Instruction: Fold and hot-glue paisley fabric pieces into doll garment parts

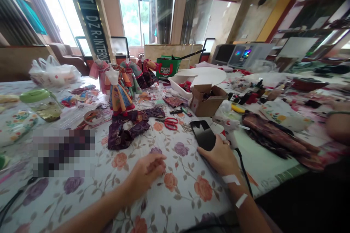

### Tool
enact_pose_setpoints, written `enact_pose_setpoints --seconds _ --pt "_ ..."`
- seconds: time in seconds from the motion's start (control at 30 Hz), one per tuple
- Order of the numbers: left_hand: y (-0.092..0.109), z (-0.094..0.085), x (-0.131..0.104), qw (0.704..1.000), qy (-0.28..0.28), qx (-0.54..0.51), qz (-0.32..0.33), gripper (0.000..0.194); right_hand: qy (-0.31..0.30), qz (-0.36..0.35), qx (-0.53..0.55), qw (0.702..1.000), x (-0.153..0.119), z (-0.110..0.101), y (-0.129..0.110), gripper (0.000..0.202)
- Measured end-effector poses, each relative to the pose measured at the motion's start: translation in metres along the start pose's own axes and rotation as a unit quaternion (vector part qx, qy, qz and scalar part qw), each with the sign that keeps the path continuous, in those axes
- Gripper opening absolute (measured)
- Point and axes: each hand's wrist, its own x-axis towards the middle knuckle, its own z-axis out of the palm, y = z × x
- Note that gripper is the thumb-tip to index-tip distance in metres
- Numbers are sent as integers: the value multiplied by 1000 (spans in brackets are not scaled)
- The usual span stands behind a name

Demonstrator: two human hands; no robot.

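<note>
My right hand (221, 156) grips a black smartphone (202, 135) by its near right edge, thumb on one side and fingers on the other; white strips of tape are on the wrist. My left hand (151, 169) hovers low over the flowered tablecloth (125, 185), fingers loosely curled in with nothing visible in them. Ahead of it lie red-handled scissors (171, 123) and a folded dark purple patterned cloth piece (128, 133). A small pile of beads (187, 127) sits just left of the phone.
Several dressed doll forms (116, 93) stand beyond the cloth. A cardboard box (206, 100), a white glue gun (228, 118) with a black cable, a green-lidded jar (42, 103) and a green bag (167, 67) are around. Another person's arm (337, 127) shows at right.
</note>
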Motion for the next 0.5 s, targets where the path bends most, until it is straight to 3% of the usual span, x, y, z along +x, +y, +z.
enact_pose_setpoints --seconds 0.07,0.17,0.27,0.37,0.5 --pt "-2 0 5 988 -15 -136 -69 32 24 -9 35 999 -8 2 1 84" --pt "-1 0 10 945 -13 -300 -134 40 77 -40 100 991 -30 3 -6 85" --pt "6 1 10 895 -33 -419 -147 42 105 -112 170 973 -65 5 -28 84" --pt "12 -1 7 873 -20 -472 -120 31 53 -210 223 950 -96 12 -56 87" --pt "8 -15 3 878 53 -458 -125 24 -35 -256 308 916 -108 22 -79 87"
